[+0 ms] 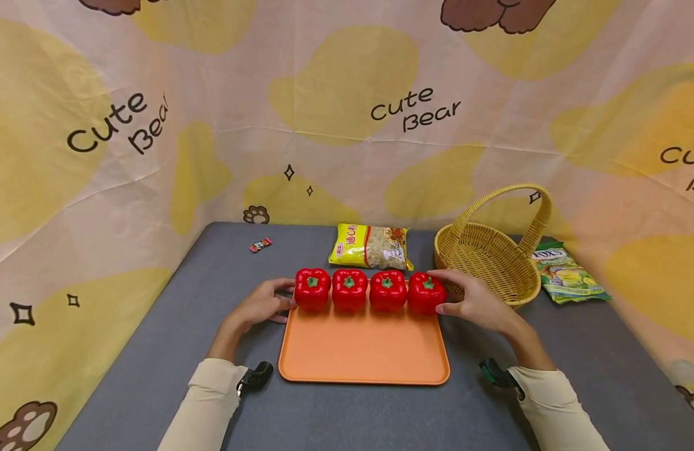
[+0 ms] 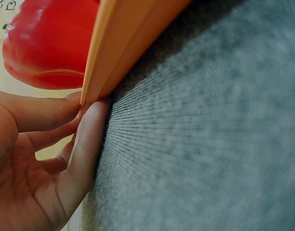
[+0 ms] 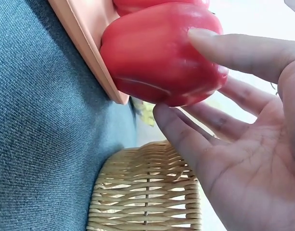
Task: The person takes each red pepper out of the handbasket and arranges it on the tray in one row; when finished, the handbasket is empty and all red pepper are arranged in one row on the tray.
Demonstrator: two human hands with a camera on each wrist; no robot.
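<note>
On the orange tray (image 1: pixel 362 351), the row's end peppers are touched by straight fingers: leftmost pepper (image 1: pixel 312 289) by left hand (image 1: pixel 262 305), rightmost pepper (image 1: pixel 426 292) by right hand (image 1: pixel 475 302).

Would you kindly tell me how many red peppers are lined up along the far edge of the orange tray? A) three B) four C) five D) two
B: the head view shows four red peppers side by side on the orange tray, with the left hand at one end of the row and the right hand at the other.
</note>
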